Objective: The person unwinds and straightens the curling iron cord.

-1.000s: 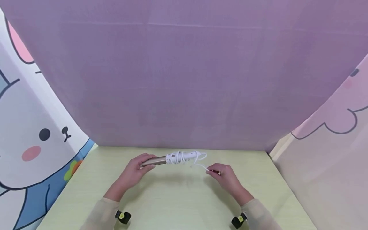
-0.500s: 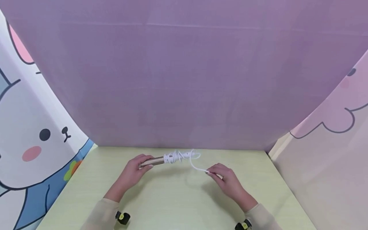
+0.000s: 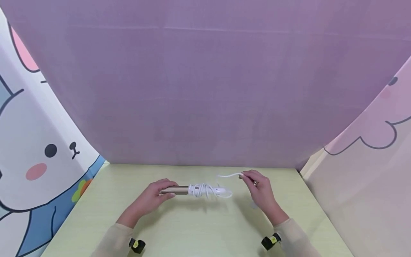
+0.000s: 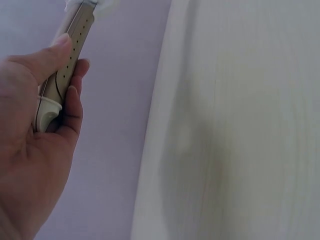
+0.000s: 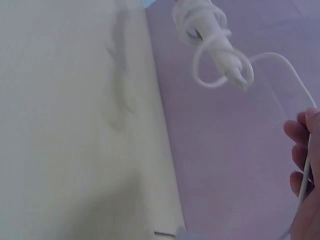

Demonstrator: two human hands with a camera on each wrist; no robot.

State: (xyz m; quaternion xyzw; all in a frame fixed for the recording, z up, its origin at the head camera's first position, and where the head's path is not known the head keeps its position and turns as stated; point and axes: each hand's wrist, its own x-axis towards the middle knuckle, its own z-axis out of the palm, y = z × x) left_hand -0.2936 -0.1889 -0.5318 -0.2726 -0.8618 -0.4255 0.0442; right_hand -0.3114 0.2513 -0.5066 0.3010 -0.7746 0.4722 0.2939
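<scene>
My left hand (image 3: 149,200) grips the gold barrel of a hair straightener (image 3: 179,190), held level above the table. In the left wrist view, the straightener (image 4: 75,47) shows a row of small holes and a pale tip by the palm. Its white handle (image 5: 212,35) points right, with the white cord wound round it in loose loops. A free length of cord (image 3: 229,175) runs to my right hand (image 3: 262,191), which pinches it between thumb and fingers. In the right wrist view the cord (image 5: 280,56) arcs from the handle's end to the fingertips and on past the hand.
A pale wood-look table (image 3: 199,232) lies below both hands. Behind it rises a purple cloth (image 3: 205,89). Cartoon-printed curtains stand at the left (image 3: 29,142) and right (image 3: 369,185). Each wrist wears a small black camera.
My right hand has dipped a little, then swung up and to the right with the cord. My left hand has brought the straightener slightly nearer to me and levelled it.
</scene>
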